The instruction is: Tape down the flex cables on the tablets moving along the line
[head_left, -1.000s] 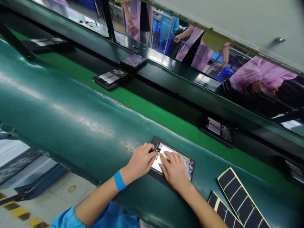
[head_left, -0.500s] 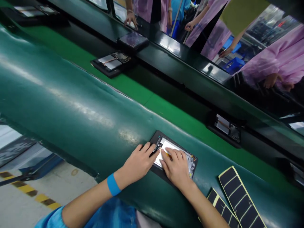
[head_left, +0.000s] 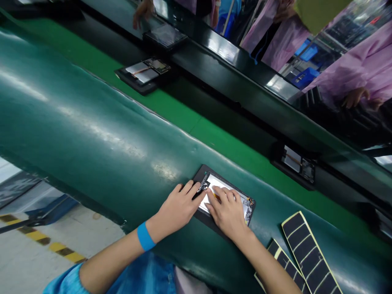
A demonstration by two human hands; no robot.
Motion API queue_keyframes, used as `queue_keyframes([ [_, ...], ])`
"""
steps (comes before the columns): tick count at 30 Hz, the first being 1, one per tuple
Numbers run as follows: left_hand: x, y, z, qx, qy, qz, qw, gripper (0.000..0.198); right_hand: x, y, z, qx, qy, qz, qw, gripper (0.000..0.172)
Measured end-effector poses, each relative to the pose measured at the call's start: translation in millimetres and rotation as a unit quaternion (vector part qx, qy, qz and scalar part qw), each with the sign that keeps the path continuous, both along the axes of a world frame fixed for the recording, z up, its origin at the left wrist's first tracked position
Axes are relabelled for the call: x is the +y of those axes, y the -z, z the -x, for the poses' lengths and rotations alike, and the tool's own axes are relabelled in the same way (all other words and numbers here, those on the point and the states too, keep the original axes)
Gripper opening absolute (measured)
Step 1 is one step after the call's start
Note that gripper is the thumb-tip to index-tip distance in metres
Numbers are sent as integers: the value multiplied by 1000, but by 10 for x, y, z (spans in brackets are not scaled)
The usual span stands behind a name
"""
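An opened tablet (head_left: 199, 173), its black frame around bright silver-white inner parts, lies tilted on the green bench mat in front of me. My left hand (head_left: 179, 206), with a blue wristband (head_left: 146, 237), rests on the tablet's left end, fingers apart and index fingertip by a small dark board (head_left: 203, 187). Over the silver-white area lies my right hand (head_left: 229, 210), fingers spread and index fingertip close to the left one. An orange strip shows partly under the right fingers. Whatever is directly beneath the fingertips is hidden.
Two sheets of black adhesive pieces with yellowish edges (head_left: 310, 249) lie at the right, partly behind my right forearm. Along the green line beyond the mat (head_left: 101, 130) sit other opened tablets (head_left: 143, 73) (head_left: 295, 161). Co-workers in pink stand across; one hand (head_left: 143, 12) hovers near a dark device (head_left: 165, 36).
My hands stay on the tablet with only slight finger shifts. The view has moved a little. Across the line, a co-worker's hand has shifted left, and another co-worker's arm has risen.
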State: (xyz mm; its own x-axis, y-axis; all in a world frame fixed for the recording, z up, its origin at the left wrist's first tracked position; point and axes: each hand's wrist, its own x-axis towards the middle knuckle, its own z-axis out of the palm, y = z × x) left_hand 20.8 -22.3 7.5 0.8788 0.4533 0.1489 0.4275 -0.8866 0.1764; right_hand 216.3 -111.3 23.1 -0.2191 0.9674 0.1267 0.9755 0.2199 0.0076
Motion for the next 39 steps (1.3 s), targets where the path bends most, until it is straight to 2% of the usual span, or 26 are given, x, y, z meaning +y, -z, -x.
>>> queue_keyframes([
  [12, -23, 24, 17, -11, -10, 25, 1000, 43, -12, -3, 42, 14, 12, 31, 999, 40],
  [21, -14, -51, 5, -3, -22, 44, 999, 42, -45, -10, -44, 47, -12, 34, 998, 42],
  [27, -14, -15, 3, -4, -16, 31, 999, 41, -30, -22, -32, 19, -5, 34, 999, 39],
  [39, -2, 58, 63, -50, -14, 73, 996, 38, -16, -38, -36, 21, -4, 47, 999, 40],
])
